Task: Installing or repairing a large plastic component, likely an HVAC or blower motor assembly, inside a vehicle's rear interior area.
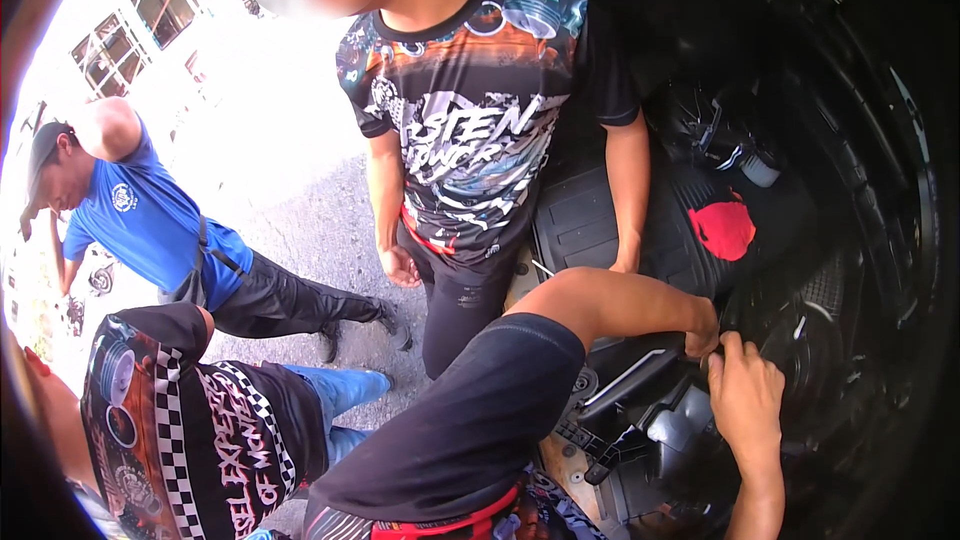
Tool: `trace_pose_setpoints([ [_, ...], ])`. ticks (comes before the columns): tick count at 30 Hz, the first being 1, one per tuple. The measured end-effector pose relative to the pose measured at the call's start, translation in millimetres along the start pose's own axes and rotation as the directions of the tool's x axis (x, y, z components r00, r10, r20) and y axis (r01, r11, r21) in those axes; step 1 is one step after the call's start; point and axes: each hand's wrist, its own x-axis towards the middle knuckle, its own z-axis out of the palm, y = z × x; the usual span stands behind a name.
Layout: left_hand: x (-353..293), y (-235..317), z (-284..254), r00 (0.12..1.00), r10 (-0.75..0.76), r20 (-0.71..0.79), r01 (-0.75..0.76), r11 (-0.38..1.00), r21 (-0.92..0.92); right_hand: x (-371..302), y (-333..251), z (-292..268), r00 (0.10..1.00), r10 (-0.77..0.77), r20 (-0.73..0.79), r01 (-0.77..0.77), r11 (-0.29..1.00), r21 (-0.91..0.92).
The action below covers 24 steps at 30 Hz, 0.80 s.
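Note:
My left arm, in a black sleeve, reaches across to the right with its elbow bent. My left hand (703, 330) is curled at the end of it, its fingers mostly hidden. My right hand (748, 388) comes up from the lower right and meets the left, its fingers bent and close together. Anything between the two hands is too small and dark to name. Just below them lies a glossy black plastic part (688, 428). A long black piece with a shiny edge (630, 382) lies to its left, beside my left forearm.
Dark vehicle parts fill the right side. A red cloth (722, 228) rests on a ridged black panel (580, 225). Across from me, a person in a printed shirt (465, 130) rests one hand on the panel's edge. Two other people, one in a blue shirt (150, 205), are at the left.

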Motion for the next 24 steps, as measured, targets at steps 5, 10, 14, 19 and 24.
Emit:
trace_pose_setpoints([
  [5,3.1,-55.6,28.4,0.995,0.099,0.023,-0.101,0.985,0.139,0.8,-32.3,-19.2,0.916,-0.387,-0.106,0.381,0.922,-0.071],
  [10,-22.1,0.4,11.0,0.991,0.040,0.130,-0.062,0.984,0.167,-1.3,-10.7,-9.0,0.991,0.125,0.048,-0.123,0.992,-0.027],
  [14,-74.6,49.5,-3.7,0.980,-0.198,0.010,0.194,0.968,0.157,-5.5,-1.4,0.8,0.981,-0.154,-0.116,0.166,0.981,0.100],
  [19,-77.2,46.6,30.8,0.925,-0.117,-0.360,0.183,0.971,0.155,-7.5,-8.2,-0.3,0.942,-0.295,-0.160,0.311,0.946,0.087],
  [24,-65.1,51.7,40.1,0.891,-0.252,-0.379,0.292,0.955,0.052,-7.7,-16.9,-15.8,0.961,0.188,0.204,-0.203,0.977,0.060],
])
